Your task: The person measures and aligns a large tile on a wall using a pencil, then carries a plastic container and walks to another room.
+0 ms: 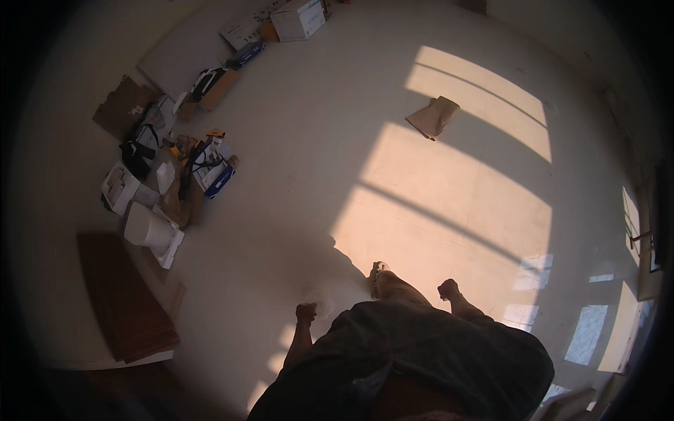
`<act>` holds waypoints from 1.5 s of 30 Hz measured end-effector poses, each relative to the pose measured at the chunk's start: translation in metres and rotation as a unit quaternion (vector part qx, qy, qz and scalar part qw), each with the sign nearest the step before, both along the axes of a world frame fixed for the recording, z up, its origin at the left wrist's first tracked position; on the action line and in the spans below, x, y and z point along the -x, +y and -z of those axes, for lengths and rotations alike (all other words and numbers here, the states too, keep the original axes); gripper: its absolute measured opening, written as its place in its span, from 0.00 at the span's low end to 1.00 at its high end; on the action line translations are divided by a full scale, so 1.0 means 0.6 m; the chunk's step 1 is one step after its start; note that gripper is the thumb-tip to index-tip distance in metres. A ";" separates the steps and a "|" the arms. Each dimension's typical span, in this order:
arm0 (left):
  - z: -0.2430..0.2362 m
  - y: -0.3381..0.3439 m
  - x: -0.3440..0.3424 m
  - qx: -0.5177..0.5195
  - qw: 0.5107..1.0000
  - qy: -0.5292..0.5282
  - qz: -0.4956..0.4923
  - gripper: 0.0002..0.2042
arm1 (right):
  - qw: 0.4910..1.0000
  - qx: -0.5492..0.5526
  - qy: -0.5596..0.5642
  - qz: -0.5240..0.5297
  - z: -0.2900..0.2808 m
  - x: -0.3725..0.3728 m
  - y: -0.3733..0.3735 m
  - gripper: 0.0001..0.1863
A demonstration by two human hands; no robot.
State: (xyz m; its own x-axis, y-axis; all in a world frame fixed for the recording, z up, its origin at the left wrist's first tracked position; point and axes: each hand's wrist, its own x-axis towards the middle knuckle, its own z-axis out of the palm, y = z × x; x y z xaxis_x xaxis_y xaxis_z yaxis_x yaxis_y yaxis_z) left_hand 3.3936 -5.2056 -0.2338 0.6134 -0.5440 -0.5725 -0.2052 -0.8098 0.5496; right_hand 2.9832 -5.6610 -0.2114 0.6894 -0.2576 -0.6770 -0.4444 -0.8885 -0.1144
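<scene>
My left hand (307, 312) hangs low at my left side, its fingers curled in, and nothing shows in it. Beside it the floor has a faint whitish, blurred patch that I cannot make out. Out to my right, my right hand (448, 289) is closed like a fist, with no object visible in it. Between the two, one bare foot (380, 271) is stepped forward on the pale floor (295, 182). Farther ahead lies a brown folded piece, like a paper bag or cardboard (437, 118), away from both hands.
Along the left wall are an open cardboard box (217, 89), a white bucket-like container (151, 228), a blue-edged box (216, 168) and mixed items. Dark reddish-brown boards (123, 295) lie nearer on the left. A white carton (298, 19) stands at the back. Window light crosses the floor.
</scene>
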 end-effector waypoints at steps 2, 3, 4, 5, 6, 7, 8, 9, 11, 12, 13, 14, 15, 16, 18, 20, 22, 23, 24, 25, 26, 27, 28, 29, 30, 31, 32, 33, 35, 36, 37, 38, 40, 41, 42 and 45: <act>-0.017 -0.135 -0.021 0.022 0.978 -0.117 0.174 0.02 | 0.990 -0.010 -0.031 0.135 0.002 -0.042 -0.089 0.06; -0.051 -0.190 -0.040 0.024 0.928 -0.226 0.294 0.03 | 0.982 -0.010 -0.023 0.189 -0.002 -0.088 -0.126 0.04; -0.069 -0.224 -0.059 0.026 0.858 -0.326 0.397 0.05 | 0.972 -0.011 -0.012 0.232 -0.016 -0.151 -0.159 0.02; -0.068 -0.244 -0.085 0.041 0.915 -0.250 0.314 0.06 | 0.988 0.036 -0.028 0.148 -0.037 -0.214 -0.197 0.02; -0.057 -0.269 -0.113 0.063 0.956 -0.174 0.227 0.07 | 0.986 0.050 -0.070 0.144 -0.047 -0.269 -0.243 0.03; -0.054 -0.289 -0.150 0.053 0.958 -0.168 0.224 0.07 | 0.980 0.081 -0.136 0.121 -0.054 -0.336 -0.286 0.03; -0.052 -0.309 -0.184 0.043 0.961 -0.161 0.222 0.08 | 0.979 0.054 -0.154 0.121 -0.061 -0.405 -0.330 0.11; -0.046 -0.342 -0.221 0.036 0.961 -0.151 0.227 0.08 | 0.976 0.030 -0.171 0.130 -0.064 -0.459 -0.381 0.18; -0.063 -0.439 -0.306 0.041 0.888 -0.240 0.390 0.07 | 0.965 0.038 -0.197 0.170 -0.045 -0.522 -0.491 0.18; -0.074 -0.468 -0.337 0.029 0.949 -0.171 0.263 0.06 | 0.960 0.036 -0.215 0.176 -0.041 -0.566 -0.525 0.18; -0.076 -0.503 -0.362 0.005 0.986 -0.079 0.146 0.05 | 0.957 0.030 -0.198 0.209 -0.043 -0.594 -0.550 0.18; -0.082 -0.530 -0.386 -0.017 1.000 -0.005 0.008 0.06 | 0.954 0.016 -0.180 0.241 -0.056 -0.629 -0.562 0.17; -0.088 -0.571 -0.432 -0.027 0.999 0.015 -0.033 0.06 | 0.946 0.014 -0.173 0.273 -0.079 -0.676 -0.601 0.17; -0.093 -0.613 -0.481 -0.035 0.998 0.036 -0.049 0.07 | 0.926 -0.032 -0.142 0.347 -0.091 -0.704 -0.628 0.16; -0.104 -0.699 -0.583 -0.047 0.995 0.072 -0.046 0.08 | 0.898 -0.101 -0.070 0.423 -0.117 -0.766 -0.670 0.17; -0.123 -0.817 -0.692 -0.049 0.987 0.145 -0.054 0.10 | 0.906 -0.071 -0.089 0.408 -0.116 -0.795 -0.730 0.18; -0.139 -0.978 -0.787 -0.049 0.970 0.233 -0.060 0.11 | 0.904 0.014 -0.172 0.390 -0.066 -0.780 -0.798 0.17; -0.129 -1.035 -0.846 -0.089 0.988 0.060 0.113 0.12 | 0.901 0.023 -0.174 0.396 -0.069 -0.798 -0.829 0.17; -0.118 -1.095 -0.901 -0.061 0.986 0.022 0.153 0.11 | 0.898 0.031 -0.174 0.402 -0.073 -0.812 -0.862 0.17; -0.111 -1.149 -0.954 -0.029 0.983 -0.019 0.182 0.11 | 0.900 0.042 -0.176 0.397 -0.075 -0.835 -0.897 0.17; -0.104 -1.231 -1.002 -0.009 0.981 -0.037 0.192 0.10 | 0.894 0.064 -0.174 0.408 -0.073 -0.837 -0.920 0.16; -0.097 -1.308 -1.046 0.000 0.983 -0.031 0.183 0.09 | 0.875 0.033 -0.132 0.464 -0.072 -0.839 -0.941 0.15; -0.086 -1.371 -1.086 0.009 0.985 -0.027 0.170 0.08 | 0.857 0.000 -0.092 0.506 -0.078 -0.852 -0.966 0.15; -0.074 -1.444 -1.116 0.023 0.986 -0.016 0.166 0.08 | 0.862 0.023 -0.077 0.500 -0.068 -0.851 -0.990 0.12; -0.062 -1.507 -1.139 0.031 0.986 0.000 0.166 0.07 | 0.802 -0.030 -0.041 0.595 -0.059 -0.850 -1.015 0.11; -0.054 -1.541 -1.181 0.027 0.987 0.007 0.159 0.06 | 0.742 -0.080 -0.033 0.665 -0.078 -0.895 -1.048 0.11; -0.042 -1.593 -1.201 0.030 0.986 0.047 0.159 0.06 | 0.744 -0.073 -0.049 0.663 -0.079 -0.915 -1.077 0.11; -0.041 -1.636 -1.232 0.038 0.984 0.109 0.133 0.06 | 0.757 -0.057 -0.071 0.648 -0.084 -0.943 -1.137 0.12; -0.064 -1.750 -1.242 0.051 0.978 0.180 0.095 0.05 | 0.793 -0.086 -0.032 0.602 -0.082 -0.983 -1.234 0.12; -0.089 -1.819 -1.206 0.058 0.974 0.200 0.084 0.05 | 0.723 -0.103 -0.014 0.683 -0.078 -0.985 -1.267 0.13; -0.123 -1.845 -1.194 0.076 0.974 0.207 0.044 0.05 | 0.839 -0.098 0.006 0.535 -0.083 -1.019 -1.332 0.13; -0.133 -1.881 -1.213 0.059 0.979 0.120 0.151 0.06 | 0.772 -0.080 -0.021 0.630 -0.085 -1.054 -1.390 0.13; -0.110 -1.908 -1.274 0.034 0.947 -0.082 0.309 0.07 | 0.792 -0.039 -0.126 0.596 -0.113 -1.158 -1.540 0.13; -0.117 -1.946 -1.272 0.016 0.968 -0.017 0.251 0.08 | 0.821 0.012 -0.184 0.541 -0.115 -1.188 -1.606 0.13; -0.128 -2.011 -1.263 0.014 0.968 0.015 0.250 0.09 | 0.842 0.086 -0.198 0.494 -0.074 -1.178 -1.675 0.14; -0.119 -2.090 -1.320 -0.029 0.975 0.045 0.216 0.09 | 0.865 0.071 -0.241 0.434 -0.084 -1.308 -1.872 0.14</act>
